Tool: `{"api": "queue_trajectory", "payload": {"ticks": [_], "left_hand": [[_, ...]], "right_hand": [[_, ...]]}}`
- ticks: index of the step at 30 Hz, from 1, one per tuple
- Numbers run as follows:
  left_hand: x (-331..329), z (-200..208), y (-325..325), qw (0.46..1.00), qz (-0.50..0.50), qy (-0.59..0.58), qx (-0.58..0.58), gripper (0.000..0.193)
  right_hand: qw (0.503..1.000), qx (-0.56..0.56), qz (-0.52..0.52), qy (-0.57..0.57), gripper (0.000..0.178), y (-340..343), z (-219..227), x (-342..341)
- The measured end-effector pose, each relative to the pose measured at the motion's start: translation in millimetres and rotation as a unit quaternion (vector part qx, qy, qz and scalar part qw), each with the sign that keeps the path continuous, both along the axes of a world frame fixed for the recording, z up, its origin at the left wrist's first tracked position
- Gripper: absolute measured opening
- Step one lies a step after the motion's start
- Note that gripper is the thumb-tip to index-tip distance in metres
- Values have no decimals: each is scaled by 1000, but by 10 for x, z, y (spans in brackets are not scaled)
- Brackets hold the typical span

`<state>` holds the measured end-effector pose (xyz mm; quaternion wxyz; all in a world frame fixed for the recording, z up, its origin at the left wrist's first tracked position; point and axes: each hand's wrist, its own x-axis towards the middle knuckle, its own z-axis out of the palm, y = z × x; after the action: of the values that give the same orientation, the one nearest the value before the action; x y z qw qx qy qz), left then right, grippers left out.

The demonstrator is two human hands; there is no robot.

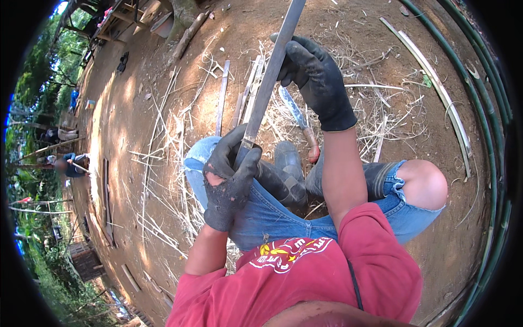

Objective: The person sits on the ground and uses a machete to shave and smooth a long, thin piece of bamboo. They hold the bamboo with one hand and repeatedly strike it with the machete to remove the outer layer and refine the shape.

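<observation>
A long, flat, dark grey-brown slat [269, 76], likely bamboo or wood, slants up from my lap past the top edge of the view. My left hand [229, 182], in a black glove torn at the back, is closed round its lower end. Higher up, my right hand [318, 82], also black-gloved, has bent fingers against the slat, some of them hidden behind it. Beyond my boots [289, 174], a knife [297, 111] with a pale bluish blade and a wooden, red-ended handle lies among thin shavings [348, 87].
Other slats [222, 98] lie ahead of my left knee. Pale split strips [430, 71] and long green bamboo poles [479, 87] curve along the right. A log [190, 35] lies at the far left. Another person [75, 163] is in the distance on the left.
</observation>
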<state>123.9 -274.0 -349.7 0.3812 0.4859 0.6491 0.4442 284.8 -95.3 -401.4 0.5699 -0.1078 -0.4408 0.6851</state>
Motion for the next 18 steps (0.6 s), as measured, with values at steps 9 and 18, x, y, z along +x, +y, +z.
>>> {"api": "queue_trajectory", "payload": {"ticks": [9, 18], "left_hand": [[-8, -63, -33, 998, 25, 34, 48, 42], [15, -73, -31, 995, 21, 59, 71, 42]], "right_hand": [[982, -140, 2, -129, 44, 257, -627, -91], [569, -137, -130, -800, 44, -430, -2704, -358]]}}
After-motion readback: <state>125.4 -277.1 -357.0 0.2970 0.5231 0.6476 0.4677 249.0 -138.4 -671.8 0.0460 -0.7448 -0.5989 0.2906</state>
